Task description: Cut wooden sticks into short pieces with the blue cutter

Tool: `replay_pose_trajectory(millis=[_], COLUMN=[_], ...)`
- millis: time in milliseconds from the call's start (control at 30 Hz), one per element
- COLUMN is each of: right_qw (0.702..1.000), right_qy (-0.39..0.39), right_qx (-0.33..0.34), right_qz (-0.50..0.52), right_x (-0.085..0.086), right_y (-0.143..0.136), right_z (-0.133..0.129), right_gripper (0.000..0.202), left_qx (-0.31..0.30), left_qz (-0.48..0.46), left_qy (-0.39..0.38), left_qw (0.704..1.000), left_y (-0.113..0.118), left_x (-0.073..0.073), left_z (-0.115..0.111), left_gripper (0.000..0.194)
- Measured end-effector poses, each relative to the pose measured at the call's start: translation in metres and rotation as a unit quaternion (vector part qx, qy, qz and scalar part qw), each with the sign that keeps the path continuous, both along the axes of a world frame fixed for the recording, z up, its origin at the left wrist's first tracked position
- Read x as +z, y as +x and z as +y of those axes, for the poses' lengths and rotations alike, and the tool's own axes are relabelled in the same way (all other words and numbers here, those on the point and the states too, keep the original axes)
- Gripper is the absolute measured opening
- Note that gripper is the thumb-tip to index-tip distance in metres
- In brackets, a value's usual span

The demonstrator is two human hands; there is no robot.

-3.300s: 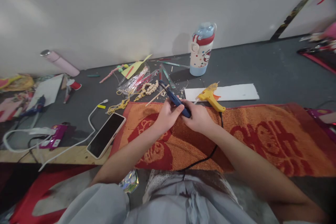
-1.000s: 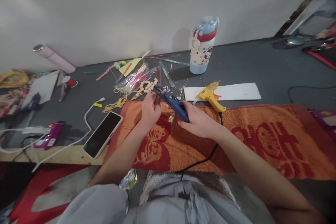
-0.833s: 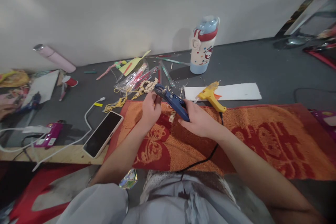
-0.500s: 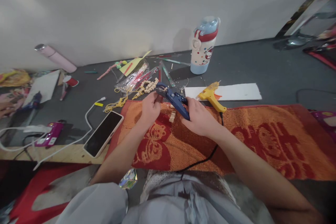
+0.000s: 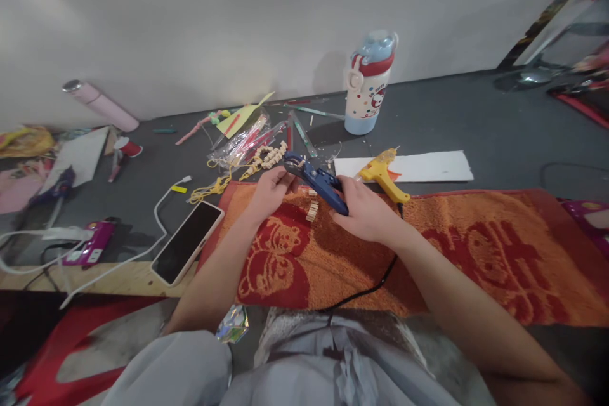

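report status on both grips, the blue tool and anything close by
Right grip on handle end of blue tool; left grip at its head, anything pinched there unclear. Small wooden pieces on towel near tool; yellow glue gun close to right grip.

"CUTE" on the bottle (image 5: 365, 104)

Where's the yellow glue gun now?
In the head view, right of centre, the glue gun lies across the white strip, its handle over the orange towel.
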State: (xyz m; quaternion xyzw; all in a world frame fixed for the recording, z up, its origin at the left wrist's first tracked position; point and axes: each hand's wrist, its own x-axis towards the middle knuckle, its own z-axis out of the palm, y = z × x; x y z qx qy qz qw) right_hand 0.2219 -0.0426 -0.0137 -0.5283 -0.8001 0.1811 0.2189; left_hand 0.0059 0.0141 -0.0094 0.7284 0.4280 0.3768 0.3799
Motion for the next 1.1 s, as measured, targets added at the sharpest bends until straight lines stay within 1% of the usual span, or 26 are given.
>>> replay_pose_trajectory(millis=[100,233,333,567,833,900,1100], right_qw=[1.0,0.999,0.999,0.997,0.994,0.994,0.994], right_qy=[-0.031,-0.04,-0.043,-0.06,-0.077,-0.074,-0.07], right_qx=[0.0,-0.003,-0.007,-0.019,-0.027,-0.031,-0.041], right_qz=[-0.003,-0.013,-0.019,-0.049,-0.068,-0.071,-0.078], right_x=[0.005,0.01,0.011,0.013,0.017,0.016,0.013], right_y=[0.001,0.002,0.002,0.002,0.0,-0.001,-0.003], right_z=[0.0,0.001,0.001,0.001,0.001,0.0,0.0], right_gripper=[0.053,0.048,0.046,0.043,0.029,0.026,0.023], left_qx=[0.003,-0.001,-0.007,0.004,0.012,0.018,0.055], left_qz=[0.012,0.02,0.019,0.043,0.045,0.051,0.11], left_qy=[-0.004,-0.008,-0.006,0.012,0.028,0.034,0.058], left_qw=[1.0,1.0,1.0,0.999,0.999,0.998,0.991], left_y=[-0.001,0.0,0.003,0.002,0.004,0.005,0.007], left_x=[-0.001,0.001,0.003,0.003,0.003,0.002,0.001], left_z=[0.0,-0.001,-0.002,-0.002,-0.003,-0.003,-0.003], left_gripper=[0.034,0.029,0.025,0.022,0.017,0.017,0.028])
